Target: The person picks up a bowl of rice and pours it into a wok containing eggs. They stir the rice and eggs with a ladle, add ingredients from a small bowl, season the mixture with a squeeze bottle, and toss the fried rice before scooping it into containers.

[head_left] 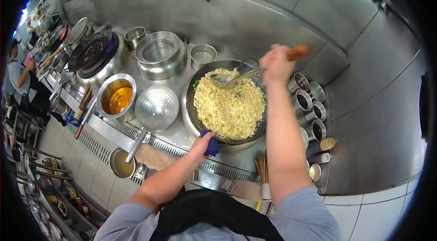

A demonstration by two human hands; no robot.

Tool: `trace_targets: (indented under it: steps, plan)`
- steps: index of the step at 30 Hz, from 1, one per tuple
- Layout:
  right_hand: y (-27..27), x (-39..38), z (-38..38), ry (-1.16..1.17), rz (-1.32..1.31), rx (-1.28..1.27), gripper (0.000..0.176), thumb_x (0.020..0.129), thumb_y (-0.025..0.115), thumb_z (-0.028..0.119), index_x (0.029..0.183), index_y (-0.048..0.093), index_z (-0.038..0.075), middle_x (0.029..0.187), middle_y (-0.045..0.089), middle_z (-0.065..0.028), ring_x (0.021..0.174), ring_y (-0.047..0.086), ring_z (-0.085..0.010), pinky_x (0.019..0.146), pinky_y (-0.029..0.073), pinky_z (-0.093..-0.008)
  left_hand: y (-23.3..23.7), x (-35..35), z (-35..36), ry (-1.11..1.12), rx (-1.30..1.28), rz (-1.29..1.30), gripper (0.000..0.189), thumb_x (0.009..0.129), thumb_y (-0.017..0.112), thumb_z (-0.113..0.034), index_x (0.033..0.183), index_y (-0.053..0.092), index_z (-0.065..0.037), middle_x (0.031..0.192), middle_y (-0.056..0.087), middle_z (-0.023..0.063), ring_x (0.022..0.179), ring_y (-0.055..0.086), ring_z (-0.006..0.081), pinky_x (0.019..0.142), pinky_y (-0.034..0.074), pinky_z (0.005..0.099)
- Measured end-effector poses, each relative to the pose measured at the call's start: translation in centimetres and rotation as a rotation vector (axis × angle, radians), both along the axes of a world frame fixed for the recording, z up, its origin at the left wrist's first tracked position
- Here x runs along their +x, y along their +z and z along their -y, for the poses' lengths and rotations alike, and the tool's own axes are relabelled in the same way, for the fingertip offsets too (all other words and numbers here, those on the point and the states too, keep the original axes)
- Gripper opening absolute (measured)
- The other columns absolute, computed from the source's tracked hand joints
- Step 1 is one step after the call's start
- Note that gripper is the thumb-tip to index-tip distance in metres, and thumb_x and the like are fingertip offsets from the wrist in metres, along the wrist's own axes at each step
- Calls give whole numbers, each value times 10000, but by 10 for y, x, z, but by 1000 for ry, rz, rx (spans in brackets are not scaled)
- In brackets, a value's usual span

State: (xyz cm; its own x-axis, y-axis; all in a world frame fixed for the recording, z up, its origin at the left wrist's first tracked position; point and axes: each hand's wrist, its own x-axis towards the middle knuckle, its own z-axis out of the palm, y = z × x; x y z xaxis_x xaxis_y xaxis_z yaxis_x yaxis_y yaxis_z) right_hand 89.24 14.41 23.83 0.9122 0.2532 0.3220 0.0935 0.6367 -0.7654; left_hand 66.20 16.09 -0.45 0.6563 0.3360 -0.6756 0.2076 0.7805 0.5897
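Observation:
A dark wok (226, 64) full of fried rice (227, 109) with green bits sits on the stove in front of me. My left hand (200, 145) is closed on a folded blue cloth (211, 144) against the wok's near rim, by its handle. My right hand (276, 64) is wrapped round the handle of a metal ladle (246, 75), with its wooden end (298, 52) sticking out to the right. The ladle's bowl rests in the rice toward the far left of the wok.
Left of the wok are a perforated strainer (157, 108), a pot of amber oil (104, 100) and a large steel pot (159, 71). Seasoning canisters (302, 101) and squeeze bottles (320, 158) line the right. A bamboo brush (265, 191) stands near me. Another person (20, 75) is far left.

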Motion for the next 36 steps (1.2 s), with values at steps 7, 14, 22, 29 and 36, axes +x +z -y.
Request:
trace_targets:
  steps: [7, 14, 22, 29, 36]
  plan:
    - [22, -11, -21, 396, 195, -437, 265, 844, 552, 75, 647, 377, 106, 466, 329, 17, 339, 312, -97, 337, 248, -275, -1, 2, 0, 30, 33, 10, 386, 805, 641, -337, 1064, 480, -100, 773, 541, 31, 526, 537, 136, 371, 376, 287]
    - [-17, 10, -31, 153, 307, -581, 163, 764, 639, 137, 666, 555, 37, 557, 516, -3, 492, 469, -125, 501, 389, -312, 7, -5, 1, 46, 50, -43, 356, 819, 639, -387, 968, 487, -102, 697, 528, 23, 479, 525, 149, 350, 354, 303]
    - [-20, 39, 20, -37, -102, -204, 188, 812, 578, 87, 681, 443, 94, 445, 336, 17, 326, 314, -110, 329, 262, -293, 27, -28, 1, -24, -204, 20, 434, 815, 632, -421, 1070, 500, -96, 931, 591, 76, 658, 595, 228, 633, 523, 387]
    - [-1, -23, 14, -129, -29, -329, 181, 822, 578, 100, 722, 427, 98, 461, 321, 29, 320, 294, -103, 331, 238, -291, 0, 13, -4, -89, 17, -13, 181, 757, 565, -92, 919, 492, -62, 774, 543, 82, 637, 557, 208, 523, 474, 378]
    - [14, -56, 23, -29, -47, -310, 145, 825, 575, 99, 754, 450, 80, 477, 340, 29, 336, 317, -94, 334, 253, -283, 70, -58, 26, -27, -116, -34, 168, 778, 552, -111, 916, 475, -55, 774, 524, 77, 663, 546, 211, 536, 471, 360]
